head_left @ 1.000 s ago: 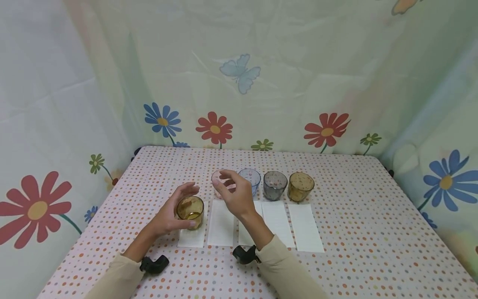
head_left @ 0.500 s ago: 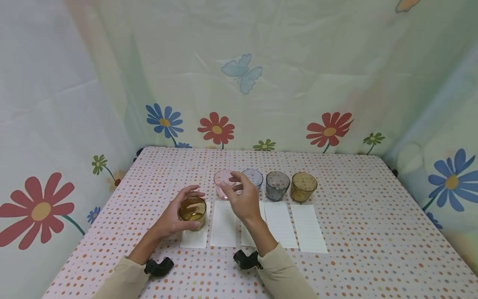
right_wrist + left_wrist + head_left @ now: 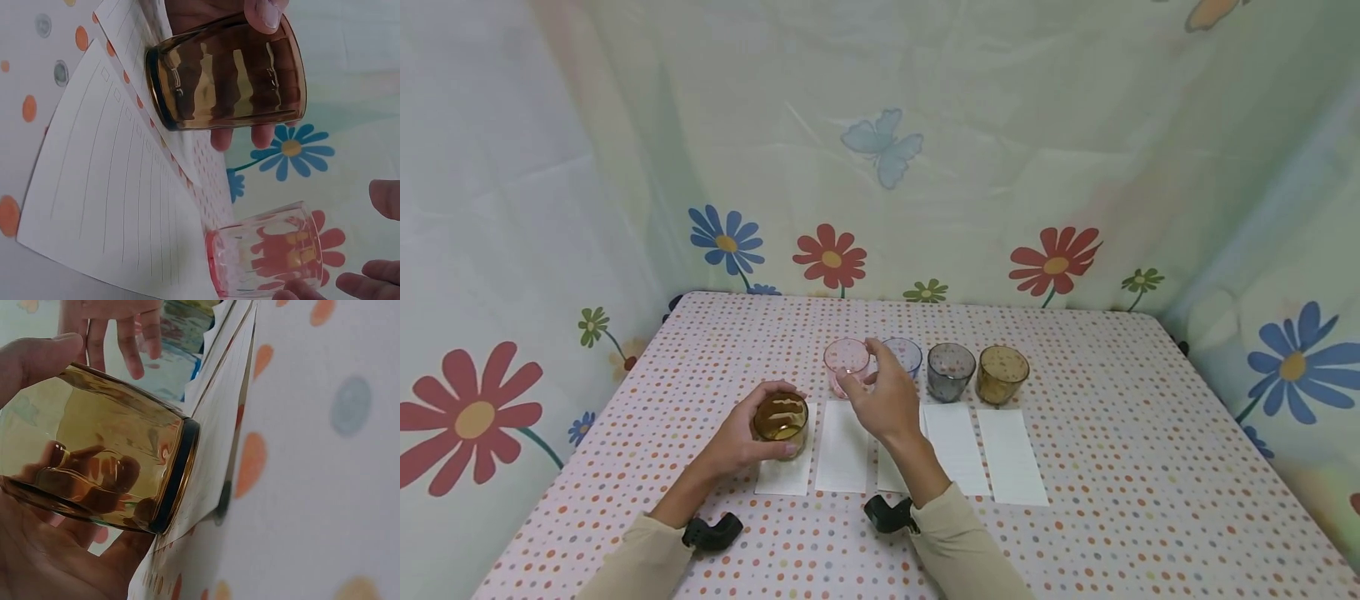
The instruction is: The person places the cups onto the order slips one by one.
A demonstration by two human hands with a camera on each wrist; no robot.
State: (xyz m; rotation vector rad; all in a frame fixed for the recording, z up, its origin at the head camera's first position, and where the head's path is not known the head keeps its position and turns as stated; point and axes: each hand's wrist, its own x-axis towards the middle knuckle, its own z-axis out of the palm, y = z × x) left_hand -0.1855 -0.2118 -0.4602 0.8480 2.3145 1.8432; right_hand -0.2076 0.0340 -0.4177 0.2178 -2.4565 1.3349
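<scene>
My left hand (image 3: 737,440) grips an amber drinking glass (image 3: 781,423), thumb on the near side and fingers on the far side. The glass stands upright over the leftmost slip of white paper (image 3: 778,482); in the left wrist view its dark base (image 3: 178,475) is right at the paper. Just right of the pink glass (image 3: 844,354), my right hand (image 3: 891,404) has its thumb and fingers spread apart. Fingertips (image 3: 297,290) of that hand overlap the pink glass's rim in the right wrist view. Nothing is between its thumb and fingers.
To the right of the pink glass stand a blue glass (image 3: 906,354), partly behind my hand, a grey glass (image 3: 951,373) and a second amber glass (image 3: 1002,377). Lined white slips (image 3: 1015,458) lie side by side in front of them. A floral curtain (image 3: 970,167) rises behind the table.
My left fingers have drawn in around the amber glass. The right hand has moved from over the pink glass to its right side.
</scene>
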